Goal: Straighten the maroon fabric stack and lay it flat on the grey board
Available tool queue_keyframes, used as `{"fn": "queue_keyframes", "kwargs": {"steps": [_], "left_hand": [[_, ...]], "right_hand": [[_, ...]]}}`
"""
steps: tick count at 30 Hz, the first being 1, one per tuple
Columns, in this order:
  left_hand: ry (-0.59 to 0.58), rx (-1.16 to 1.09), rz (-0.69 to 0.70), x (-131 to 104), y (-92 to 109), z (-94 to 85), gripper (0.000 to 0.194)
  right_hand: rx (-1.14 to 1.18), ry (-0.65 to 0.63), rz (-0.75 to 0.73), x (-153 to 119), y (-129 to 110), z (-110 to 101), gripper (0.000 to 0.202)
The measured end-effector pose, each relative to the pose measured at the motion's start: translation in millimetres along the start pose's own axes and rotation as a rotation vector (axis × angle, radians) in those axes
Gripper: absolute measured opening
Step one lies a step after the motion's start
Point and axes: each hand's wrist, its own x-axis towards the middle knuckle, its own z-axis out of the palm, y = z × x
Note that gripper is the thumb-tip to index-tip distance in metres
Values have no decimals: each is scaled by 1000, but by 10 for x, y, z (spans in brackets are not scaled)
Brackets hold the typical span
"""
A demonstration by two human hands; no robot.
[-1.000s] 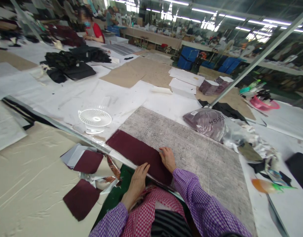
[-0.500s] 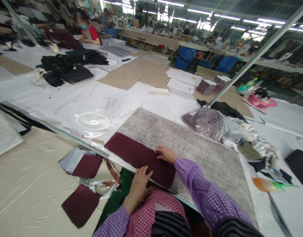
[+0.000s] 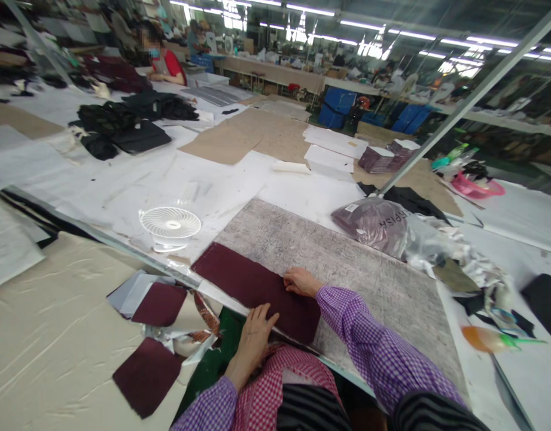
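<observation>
Head view: both hands' grip apart, flat on maroon cloth (image 3: 257, 287) atop grey board (image 3: 369, 281), factory hall.

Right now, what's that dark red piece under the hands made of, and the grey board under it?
The dark red piece looks like matte woven fabric: flat, no shine. The grey board seems a hard, worn sheet, maybe cardboard; its surface is mottled and scuffed.
</observation>
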Motion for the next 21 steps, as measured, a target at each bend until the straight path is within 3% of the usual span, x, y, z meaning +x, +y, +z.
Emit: {"fn": "queue_keyframes", "kwargs": {"steps": [11,21], "left_hand": [[0,-9,-11,14,21,-35,66],[27,-44,17,4,-11,-10,60]], "right_hand": [[68,-41,332,-521,67,75,28],[35,-63,467,-552,31,193,28]]}}
